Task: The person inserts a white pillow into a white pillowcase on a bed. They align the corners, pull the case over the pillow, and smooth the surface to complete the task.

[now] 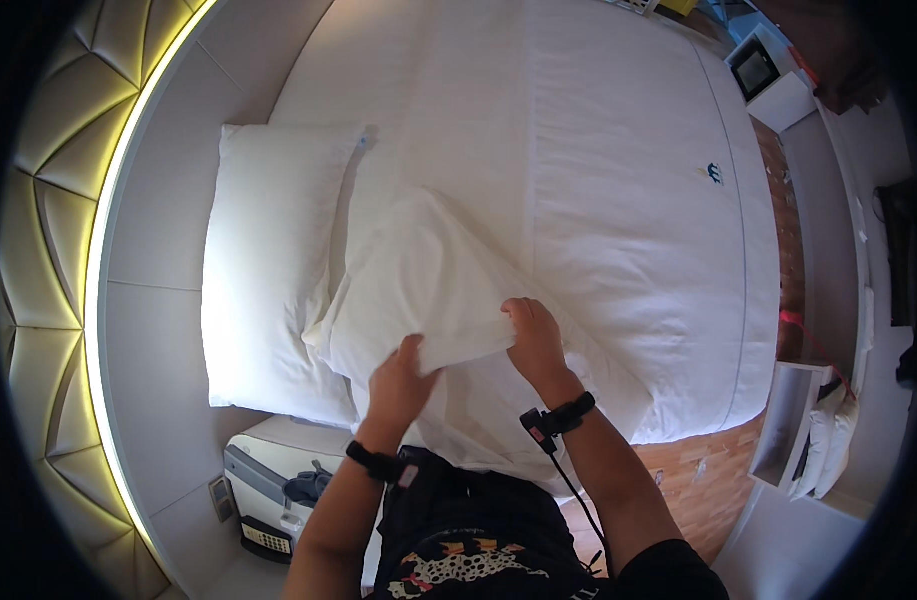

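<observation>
A loose piece of white bed linen (pixel 418 270) lies bunched over the near part of the bed, raised into folds. I cannot tell if it is a pillowcase or part of a cover. My left hand (pixel 402 385) grips its near edge, thumb up. Farther right, my right hand (pixel 536 342) pinches the same edge between thumb and fingers. The edge is stretched between both hands. Just left of the linen lies a plump white pillow (pixel 268 270), lengthwise along the headboard side. Beneath spreads the white bedding (pixel 628 250).
A padded headboard wall (pixel 48 270) with a light strip runs along the left. Near the pillow's lower end stands a bedside table (pixel 278 440) with a dark phone-like device (pixel 265 540). Wooden floor (pixel 703 480) and a low white shelf unit (pixel 781 425) lie to the right.
</observation>
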`<control>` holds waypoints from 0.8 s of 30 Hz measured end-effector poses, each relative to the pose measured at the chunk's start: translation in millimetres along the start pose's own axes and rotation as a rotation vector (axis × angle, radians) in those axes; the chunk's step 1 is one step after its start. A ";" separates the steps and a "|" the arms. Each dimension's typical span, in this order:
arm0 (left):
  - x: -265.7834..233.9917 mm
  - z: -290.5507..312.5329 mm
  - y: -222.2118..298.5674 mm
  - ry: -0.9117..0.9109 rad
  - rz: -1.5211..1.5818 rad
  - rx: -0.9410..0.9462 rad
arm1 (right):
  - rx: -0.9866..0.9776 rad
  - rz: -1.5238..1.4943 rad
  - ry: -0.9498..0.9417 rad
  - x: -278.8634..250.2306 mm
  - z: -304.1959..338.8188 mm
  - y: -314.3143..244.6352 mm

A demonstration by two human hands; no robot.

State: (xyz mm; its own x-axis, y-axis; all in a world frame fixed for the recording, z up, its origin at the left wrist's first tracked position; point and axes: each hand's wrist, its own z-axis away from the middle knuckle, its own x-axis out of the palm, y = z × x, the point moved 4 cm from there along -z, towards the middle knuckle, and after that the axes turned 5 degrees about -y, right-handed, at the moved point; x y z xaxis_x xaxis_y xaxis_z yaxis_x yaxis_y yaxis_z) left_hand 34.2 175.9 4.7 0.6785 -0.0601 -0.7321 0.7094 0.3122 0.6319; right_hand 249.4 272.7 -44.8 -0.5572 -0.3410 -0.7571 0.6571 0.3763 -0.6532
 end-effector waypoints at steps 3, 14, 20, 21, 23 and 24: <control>-10.5 -16.9 -9.6 0.031 -0.012 0.033 | -0.083 -0.008 0.040 -7.9 1.6 -39.8; 5.4 -1.3 8.2 0.065 0.006 0.230 | -0.405 0.016 0.267 -3.2 -13.2 -53.8; -28.5 -10.4 -8.7 0.223 -0.047 0.247 | -0.323 -0.129 -0.013 29.8 12.9 -87.2; -35.4 -5.2 0.2 0.338 -0.071 0.402 | -0.301 -0.077 0.016 31.0 11.4 -86.7; -36.9 2.8 9.9 0.348 -0.113 0.611 | -0.256 0.023 0.075 33.4 2.7 -84.4; -33.7 7.1 7.3 0.296 -0.116 0.670 | -0.310 0.064 0.141 27.7 -6.0 -91.9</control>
State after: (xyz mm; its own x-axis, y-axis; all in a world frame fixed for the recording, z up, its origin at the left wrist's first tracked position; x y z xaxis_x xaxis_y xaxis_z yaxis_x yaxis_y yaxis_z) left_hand 17.9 173.4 35.8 0.5799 0.2301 -0.7815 0.8017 -0.3317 0.4972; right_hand 170.5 233.8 -5.9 -0.5992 -0.1939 -0.7768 0.5191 0.6446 -0.5613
